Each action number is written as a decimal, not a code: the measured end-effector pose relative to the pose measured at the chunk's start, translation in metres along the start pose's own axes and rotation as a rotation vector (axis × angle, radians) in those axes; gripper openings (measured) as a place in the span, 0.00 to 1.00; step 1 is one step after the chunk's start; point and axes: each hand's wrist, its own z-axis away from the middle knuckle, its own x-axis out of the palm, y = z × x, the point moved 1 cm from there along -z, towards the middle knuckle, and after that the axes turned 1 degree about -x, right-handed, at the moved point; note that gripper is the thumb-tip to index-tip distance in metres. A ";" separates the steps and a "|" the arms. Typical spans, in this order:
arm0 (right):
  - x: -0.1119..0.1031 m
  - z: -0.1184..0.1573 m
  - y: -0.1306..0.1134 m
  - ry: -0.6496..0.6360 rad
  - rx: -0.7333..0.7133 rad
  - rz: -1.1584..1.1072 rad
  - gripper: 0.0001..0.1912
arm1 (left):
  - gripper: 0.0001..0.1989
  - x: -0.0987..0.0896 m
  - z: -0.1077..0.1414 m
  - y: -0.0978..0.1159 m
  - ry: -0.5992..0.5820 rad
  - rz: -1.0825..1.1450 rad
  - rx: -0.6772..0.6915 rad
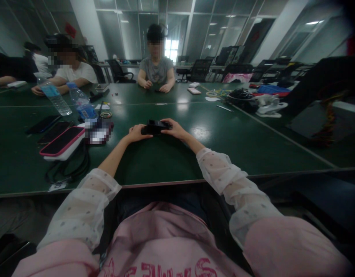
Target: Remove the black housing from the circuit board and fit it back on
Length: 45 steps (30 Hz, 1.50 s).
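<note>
A small black object (156, 127), its details too dark to make out, is held between both hands low over the green table (166, 161). My left hand (138, 133) grips its left end, thumb along the near side and fingers behind. At the right end, my right hand (174, 128) is closed on the same object, with fingers over its top and the thumb at the near side.
To the left lie a pink-edged phone (62, 141), dark phones, a cable and a tape roll (105, 114). Two water bottles (54, 96) stand behind them. A pen (224, 109), black gear (240, 95) and a white device (271, 106) are at right. People sit across the table.
</note>
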 end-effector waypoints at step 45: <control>-0.057 0.017 0.023 0.748 0.539 0.836 0.26 | 0.34 -0.006 0.003 0.005 -0.039 -0.027 0.046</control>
